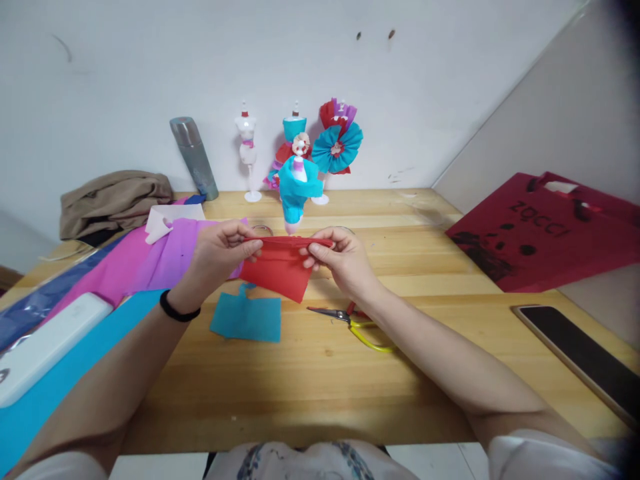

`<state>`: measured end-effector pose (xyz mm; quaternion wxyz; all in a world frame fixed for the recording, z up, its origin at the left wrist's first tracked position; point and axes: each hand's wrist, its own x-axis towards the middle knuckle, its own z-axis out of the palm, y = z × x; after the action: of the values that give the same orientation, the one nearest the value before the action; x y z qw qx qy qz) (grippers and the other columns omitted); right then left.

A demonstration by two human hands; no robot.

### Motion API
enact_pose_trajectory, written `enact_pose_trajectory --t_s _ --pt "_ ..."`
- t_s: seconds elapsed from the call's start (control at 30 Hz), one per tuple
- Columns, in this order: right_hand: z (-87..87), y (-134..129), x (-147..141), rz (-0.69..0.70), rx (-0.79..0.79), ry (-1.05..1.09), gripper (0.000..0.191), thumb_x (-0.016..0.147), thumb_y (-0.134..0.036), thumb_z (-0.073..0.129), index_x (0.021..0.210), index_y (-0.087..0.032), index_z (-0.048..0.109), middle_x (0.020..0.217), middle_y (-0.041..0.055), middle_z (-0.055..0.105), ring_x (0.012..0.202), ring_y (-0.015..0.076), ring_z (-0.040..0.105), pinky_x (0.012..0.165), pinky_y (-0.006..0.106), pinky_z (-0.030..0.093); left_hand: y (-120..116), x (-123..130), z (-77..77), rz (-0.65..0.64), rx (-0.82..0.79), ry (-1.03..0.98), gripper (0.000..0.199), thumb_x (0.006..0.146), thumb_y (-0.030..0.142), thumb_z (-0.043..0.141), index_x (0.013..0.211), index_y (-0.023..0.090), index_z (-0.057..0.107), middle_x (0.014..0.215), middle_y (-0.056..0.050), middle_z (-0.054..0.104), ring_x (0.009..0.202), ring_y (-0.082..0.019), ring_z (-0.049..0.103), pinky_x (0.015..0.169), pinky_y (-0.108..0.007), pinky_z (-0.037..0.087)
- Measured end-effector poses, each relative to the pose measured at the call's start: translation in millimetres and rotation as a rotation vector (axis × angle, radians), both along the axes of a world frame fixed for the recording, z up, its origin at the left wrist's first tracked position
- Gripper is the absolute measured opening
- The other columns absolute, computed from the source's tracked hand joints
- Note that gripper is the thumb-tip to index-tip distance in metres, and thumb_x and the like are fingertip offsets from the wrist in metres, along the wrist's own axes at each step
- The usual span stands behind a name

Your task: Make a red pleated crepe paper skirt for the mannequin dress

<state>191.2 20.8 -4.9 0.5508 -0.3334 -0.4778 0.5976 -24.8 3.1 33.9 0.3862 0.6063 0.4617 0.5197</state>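
Holding a bright red sheet of matte, paper-like material [280, 268] by its far edge, the person has both bare hands above a pale wooden table [320, 387]. I take this red piece as the centre of the clock, with twelve toward the white wall [150, 67]. Along its top the material is gathered in a narrow folded strip, darker in the creases, drawn nearly straight from one hand to the other. Below the strip one sees a flat, smooth part, with straight edges and a sharp corner toward five o'clock. Whether this lower part hangs from the strip or is a separate piece, I cannot tell.

The left hand [225, 245], with a black band [179, 308] on its wrist, pinches the strip at nine o'clock between thumb and fingers. The right hand [345, 257] pinches it at three o'clock in the same manner.

At seven o'clock, a small turquoise sheet of similar material [247, 320] lies flat, with a narrow tab on its far edge. At four o'clock there are dark-bladed scissors with a yellow handle [345, 315], partly hidden by the right forearm [430, 347]. At twelve stands a small white dress form [297, 190], wrapped in turquoise.
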Motion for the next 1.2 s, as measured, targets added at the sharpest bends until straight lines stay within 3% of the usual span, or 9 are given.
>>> enact_pose_trajectory --t_s 0.23,0.47,0.73,1.03,1.2 --pt "-5.8 1.7 -1.0 -0.085 0.013 -0.036 0.031 0.061 -0.037 0.086 0.073 -0.020 0.064 0.058 -0.0018 0.069 0.051 0.0110 0.062 0.053 0.024 0.049 -0.7 5.9 -8.5 0.046 -0.184 -0.218 0.023 0.064 0.030 0.083 0.071 0.016 0.066 0.060 -0.002 0.071 0.054 -0.014 0.066 0.056 -0.025 0.054" --pt "-4.6 1.5 0.2 -0.162 0.054 -0.035 0.022 0.060 -0.030 0.083 0.070 -0.020 0.066 0.058 -0.0018 0.069 0.054 0.0114 0.061 0.056 0.026 0.049 -3.4 14.5 -12.4 0.099 -0.264 -0.428 0.024 0.056 0.024 0.086 0.068 0.015 0.068 0.061 -0.002 0.073 0.059 -0.013 0.069 0.062 -0.022 0.056" --pt "-0.5 0.1 -0.2 -0.198 0.074 -0.011 0.020 0.059 -0.028 0.082 0.067 -0.021 0.065 0.056 -0.0019 0.067 0.051 0.0121 0.060 0.053 0.027 0.048 -4.5 16.6 -14.6 0.160 -0.193 -0.415 0.018 0.059 0.023 0.083 0.067 0.016 0.069 0.060 -0.001 0.072 0.058 -0.013 0.069 0.058 -0.023 0.056" --pt "0.1 0.3 1.4 -0.175 0.071 0.018 0.015 0.062 -0.026 0.080 0.068 -0.021 0.067 0.056 -0.0004 0.070 0.050 0.0115 0.060 0.052 0.025 0.048 -4.7 18.1 -13.6 0.151 -0.220 -0.440 0.018 0.058 0.023 0.084 0.066 0.016 0.070 0.057 0.000 0.071 0.056 -0.012 0.067 0.059 -0.022 0.057" --pt "-3.1 0.9 2.3 -0.196 0.121 -0.016 0.016 0.065 -0.028 0.081 0.070 -0.021 0.067 0.057 -0.0010 0.070 0.052 0.0126 0.063 0.054 0.026 0.049 -3.6 16.9 -16.6 0.163 -0.138 -0.360 0.019 0.060 0.024 0.084 0.070 0.016 0.070 0.059 -0.001 0.072 0.055 -0.012 0.067 0.057 -0.022 0.056"
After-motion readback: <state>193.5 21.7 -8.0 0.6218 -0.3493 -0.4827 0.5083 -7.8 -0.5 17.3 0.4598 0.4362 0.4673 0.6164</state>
